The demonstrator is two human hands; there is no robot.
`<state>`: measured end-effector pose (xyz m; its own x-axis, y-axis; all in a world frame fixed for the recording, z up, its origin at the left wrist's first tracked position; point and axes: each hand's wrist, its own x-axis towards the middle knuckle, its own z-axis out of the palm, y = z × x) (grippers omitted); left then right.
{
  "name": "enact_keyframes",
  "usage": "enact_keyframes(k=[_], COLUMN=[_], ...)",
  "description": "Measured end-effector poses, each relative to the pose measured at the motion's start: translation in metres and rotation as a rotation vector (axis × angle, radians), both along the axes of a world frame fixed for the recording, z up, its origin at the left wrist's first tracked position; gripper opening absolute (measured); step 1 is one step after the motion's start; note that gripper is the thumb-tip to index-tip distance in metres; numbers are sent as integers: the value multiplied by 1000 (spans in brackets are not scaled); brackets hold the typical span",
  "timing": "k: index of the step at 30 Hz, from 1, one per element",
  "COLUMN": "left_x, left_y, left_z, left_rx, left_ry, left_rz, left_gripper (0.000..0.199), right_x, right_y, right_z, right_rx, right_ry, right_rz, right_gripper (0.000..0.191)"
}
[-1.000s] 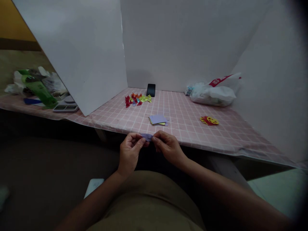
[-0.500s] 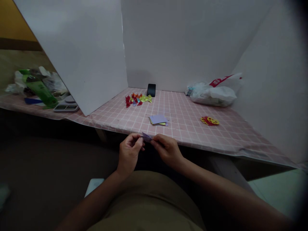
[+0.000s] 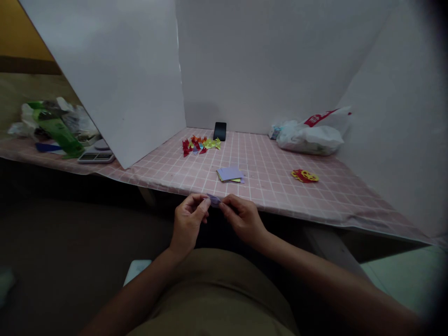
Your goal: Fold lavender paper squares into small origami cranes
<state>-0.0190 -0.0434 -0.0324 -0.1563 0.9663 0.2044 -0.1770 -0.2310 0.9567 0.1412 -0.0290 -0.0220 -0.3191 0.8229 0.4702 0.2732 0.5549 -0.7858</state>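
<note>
By the near edge of the pink table [image 3: 269, 186], the left hand [image 3: 186, 221] and right hand [image 3: 246, 220] pinch narrowly. Beyond lie colourful paper shapes [image 3: 211, 143] and 1 stack of paper squares [image 3: 230, 174]. Gripped between fingertips, the small purple paper [image 3: 213, 199] seems part-folded, though its creases are unclear.

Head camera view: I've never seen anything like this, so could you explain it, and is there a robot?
No robot: these are a person's bare hands, seen from a camera worn on the head, facing forward and down. The left hand and right hand hold a small piece of purple paper in their fingers, by the table's near edge. On the pink checked tablecloth lie a stack of paper squares, small colourful folded papers, red and yellow cut-outs, a phone and a plastic bag.
</note>
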Motion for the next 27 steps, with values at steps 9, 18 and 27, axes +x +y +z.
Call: enact_keyframes(k=[9, 18, 27], left_x=[-2, 7, 11], left_y=[1, -3, 1], left_z=[-2, 5, 2], left_rx=[-12, -18, -15], left_ry=[-10, -5, -44], left_rz=[-37, -79, -39], left_gripper=[11, 18, 12], right_x=[1, -1, -4], right_y=[0, 0, -1], right_z=[-2, -7, -9], right_rx=[-53, -67, -184], right_ry=[21, 80, 152], right_rz=[11, 10, -10], right_gripper=[24, 26, 29])
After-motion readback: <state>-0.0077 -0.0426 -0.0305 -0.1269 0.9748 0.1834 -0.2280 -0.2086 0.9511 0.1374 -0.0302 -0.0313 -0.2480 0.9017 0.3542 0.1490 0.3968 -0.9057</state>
